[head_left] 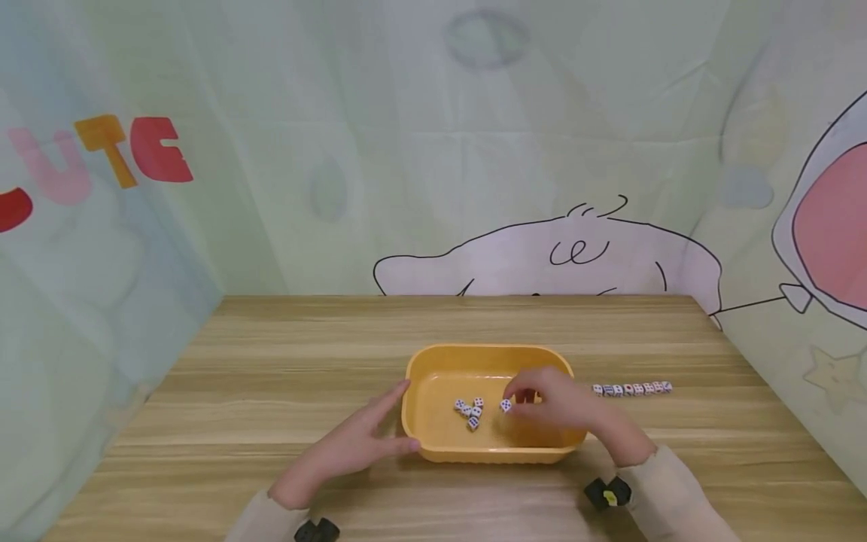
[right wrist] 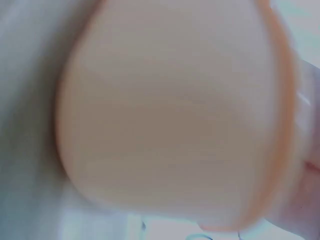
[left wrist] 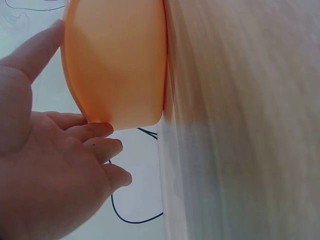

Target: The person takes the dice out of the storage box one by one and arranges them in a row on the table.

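From the head view the yellow tray sits at lower centre on the wooden table, left hand flat-fingered against its left wall, right hand curled inside pinching 1 die near 5 loose dice; in the left wrist view straight fingers touch the tray's wall at upper left; the right wrist view is blurred orange.

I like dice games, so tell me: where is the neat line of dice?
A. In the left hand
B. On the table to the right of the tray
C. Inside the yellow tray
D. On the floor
B: the row of dice lies on the table, just right of the tray; only a few loose dice are inside it.
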### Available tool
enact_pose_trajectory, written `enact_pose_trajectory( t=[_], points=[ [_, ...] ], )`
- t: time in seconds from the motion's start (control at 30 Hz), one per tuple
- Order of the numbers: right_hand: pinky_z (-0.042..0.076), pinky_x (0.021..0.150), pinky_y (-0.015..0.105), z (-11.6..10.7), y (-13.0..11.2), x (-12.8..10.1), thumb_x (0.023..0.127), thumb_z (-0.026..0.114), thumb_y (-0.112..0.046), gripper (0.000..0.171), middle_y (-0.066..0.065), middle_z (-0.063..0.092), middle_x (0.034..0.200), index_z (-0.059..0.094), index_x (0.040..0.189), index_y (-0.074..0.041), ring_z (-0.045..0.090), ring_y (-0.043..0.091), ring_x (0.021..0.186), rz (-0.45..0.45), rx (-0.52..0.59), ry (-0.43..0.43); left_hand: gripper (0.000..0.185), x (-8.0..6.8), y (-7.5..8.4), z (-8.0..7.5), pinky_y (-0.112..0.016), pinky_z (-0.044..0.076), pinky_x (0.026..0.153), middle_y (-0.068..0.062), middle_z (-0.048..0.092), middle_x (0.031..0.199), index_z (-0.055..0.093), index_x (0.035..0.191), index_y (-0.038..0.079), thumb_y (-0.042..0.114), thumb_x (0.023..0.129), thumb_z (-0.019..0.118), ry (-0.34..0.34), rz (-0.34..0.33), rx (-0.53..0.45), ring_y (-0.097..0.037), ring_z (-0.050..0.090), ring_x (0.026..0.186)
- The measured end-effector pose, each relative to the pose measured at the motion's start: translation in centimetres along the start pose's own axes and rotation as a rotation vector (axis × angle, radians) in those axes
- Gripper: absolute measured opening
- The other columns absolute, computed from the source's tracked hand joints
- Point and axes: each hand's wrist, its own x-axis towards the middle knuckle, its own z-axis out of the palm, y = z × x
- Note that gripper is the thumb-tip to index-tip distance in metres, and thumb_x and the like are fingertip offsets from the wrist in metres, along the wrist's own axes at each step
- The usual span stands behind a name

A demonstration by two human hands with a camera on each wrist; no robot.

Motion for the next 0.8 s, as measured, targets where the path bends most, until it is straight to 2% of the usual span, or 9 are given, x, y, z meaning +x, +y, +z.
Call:
enact_pose_trajectory(
  t=[0.27,0.37,0.6,0.8],
  points=[
    [0.051,0.066,0.022,-4.0,1.5,-3.2,0.091,0.068,-0.024,0.015,-0.008,0.061,0.084,0.070,0.100,-0.012,0.053,0.009,0.077,0.073,0.028,0.078,0.091,0.0,0.2,-0.1,-0.063,0.019,0.112,-0.016,0.024,0.157,0.025,0.153,0.011,0.041,0.083,0.074,0.005,-0.012,0.002,-0.041,0.022,0.143],
    [0.051,0.064,0.022,-5.1,2.4,-4.5,0.090,0.069,-0.020,0.015,-0.006,0.062,0.084,0.071,0.101,-0.009,0.053,0.009,0.075,0.092,0.019,0.129,0.091,0.0,0.2,-0.1,-0.063,0.019,0.112,-0.016,0.024,0.157,0.024,0.154,0.011,0.041,0.083,0.073,0.004,-0.015,0.002,-0.042,0.022,0.143],
    [0.050,0.060,0.021,-6.8,4.9,-7.1,0.088,0.070,-0.014,0.016,-0.004,0.064,0.084,0.071,0.102,-0.005,0.052,0.006,0.072,0.182,-0.056,0.228,0.090,-0.1,0.2,-0.1,-0.061,0.020,0.113,-0.017,0.024,0.157,0.024,0.153,0.009,0.040,0.084,0.073,0.002,-0.008,0.002,-0.041,0.022,0.143],
    [0.049,0.059,0.022,-7.8,7.1,-9.4,0.089,0.069,-0.013,0.018,0.000,0.064,0.085,0.069,0.103,-0.001,0.052,0.007,0.073,0.279,-0.082,0.261,0.090,-0.1,0.2,0.0,-0.062,0.020,0.113,-0.017,0.024,0.157,0.025,0.153,0.009,0.040,0.084,0.073,0.003,-0.004,0.005,-0.041,0.022,0.143]
  ],
)
